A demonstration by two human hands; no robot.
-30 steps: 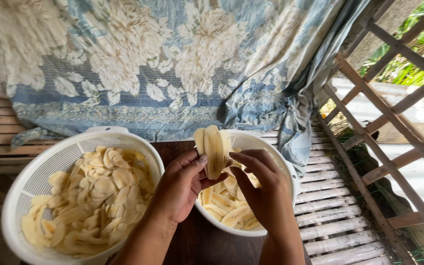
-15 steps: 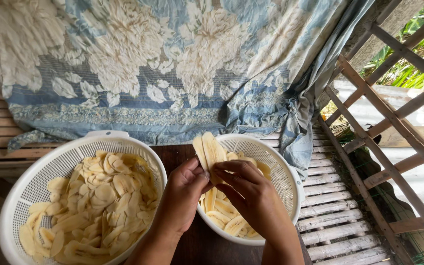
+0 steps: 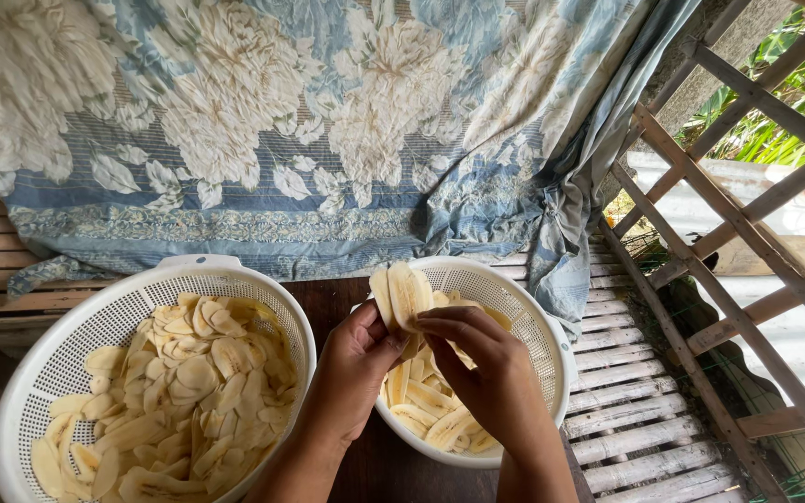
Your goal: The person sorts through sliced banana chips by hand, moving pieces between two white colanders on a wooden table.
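White plastic mesh marks the big colander (image 3: 95,321) at the left, heaped with pale banana slices (image 3: 179,391) lying flat. Just right of it, over a strip of dark table (image 3: 379,456), the left hand (image 3: 351,368) grips a small stack of long banana strips (image 3: 401,296) between thumb and fingers, low on the stack. The strips stand nearly upright, long axis running up and away from the wrists, tips above both hands. The right hand (image 3: 477,368) meets the stack from the other side, fingertips pinching its front strip near the lower end, so both hands are on it. Beneath them sits the smaller white colander (image 3: 533,321), holding more long strips. Bamboo slats (image 3: 635,410) lie further right.
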